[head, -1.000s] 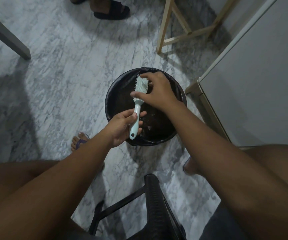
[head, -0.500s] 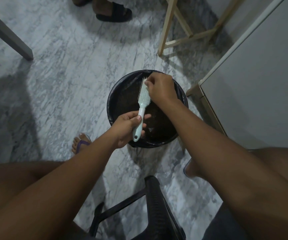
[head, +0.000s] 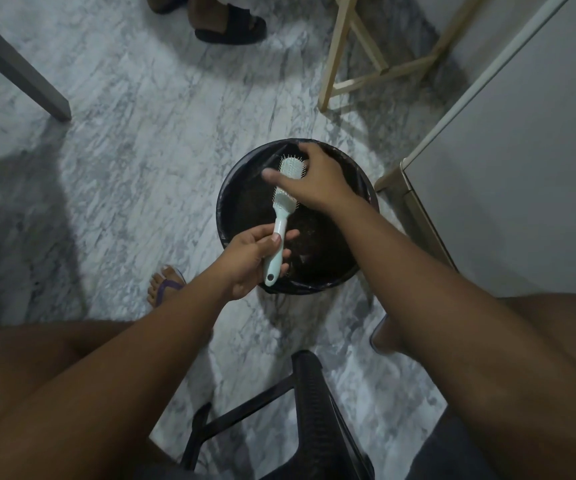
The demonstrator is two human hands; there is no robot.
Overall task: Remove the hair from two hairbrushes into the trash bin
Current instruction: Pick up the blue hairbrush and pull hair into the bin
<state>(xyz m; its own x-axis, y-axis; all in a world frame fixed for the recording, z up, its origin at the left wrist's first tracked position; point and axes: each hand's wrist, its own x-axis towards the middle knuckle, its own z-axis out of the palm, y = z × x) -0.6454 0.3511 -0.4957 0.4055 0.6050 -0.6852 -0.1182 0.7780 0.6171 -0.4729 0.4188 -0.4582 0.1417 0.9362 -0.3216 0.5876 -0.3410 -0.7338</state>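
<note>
A pale green hairbrush [head: 280,221] hangs over the round black-lined trash bin [head: 228,199] on the marble floor, bristles turned up. My left hand [head: 246,263] is closed around the handle near its lower end. My right hand [head: 316,183] lies across the middle of the brush head, thumb stretched out to the left and fingers spread over the bristles. The tip of the brush head shows above the thumb. I cannot make out any hair in my fingers. Dark clumps lie inside the bin. Only one hairbrush is in sight.
A white cabinet [head: 508,157] stands close to the bin's right. Pale wooden legs [head: 335,60] rise behind the bin, a grey table leg [head: 23,69] at far left. Another person's sandalled foot [head: 233,27] is at the top. A black plastic chair [head: 314,414] sits between my knees.
My right hand went from pinching at the brush tip to lying spread across the middle of the bristles. My left hand kept hold of the handle; the brush tilted slightly.
</note>
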